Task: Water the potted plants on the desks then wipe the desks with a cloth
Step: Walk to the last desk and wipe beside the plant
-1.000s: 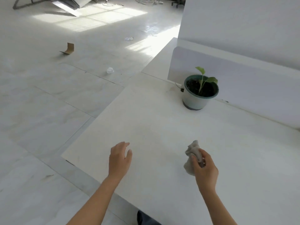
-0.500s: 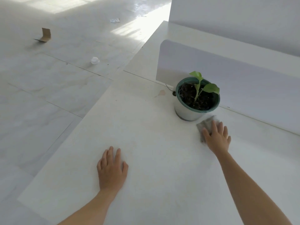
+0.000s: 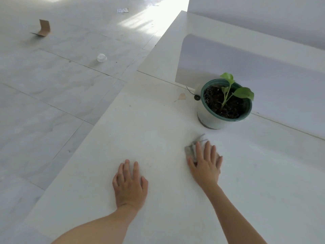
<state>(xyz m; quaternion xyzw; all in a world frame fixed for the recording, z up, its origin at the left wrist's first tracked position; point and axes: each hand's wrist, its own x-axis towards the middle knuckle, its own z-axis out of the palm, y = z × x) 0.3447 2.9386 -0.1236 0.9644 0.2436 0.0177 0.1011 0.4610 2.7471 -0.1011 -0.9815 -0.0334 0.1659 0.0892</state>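
A small green-leafed plant in a white pot with a green rim [image 3: 223, 110] stands on the white desk [image 3: 149, 131] against a white divider panel. My right hand [image 3: 206, 164] lies flat, fingers spread, pressing a grey cloth [image 3: 191, 148] onto the desk just in front of the pot; most of the cloth is hidden under the palm. My left hand [image 3: 129, 184] rests flat on the desk, palm down, holding nothing, to the left of the right hand.
A white divider panel [image 3: 263, 71] rises behind the pot. A small black disc on a thin cord [image 3: 197, 97] and a brownish stain [image 3: 182, 96] sit left of the pot. The desk's left edge drops to a tiled floor with a cardboard scrap [image 3: 43, 28] and a clear cup [image 3: 101, 57].
My right hand has slid the cloth back from beside the pot toward me and to the left. The left hand stays planted on the desk.
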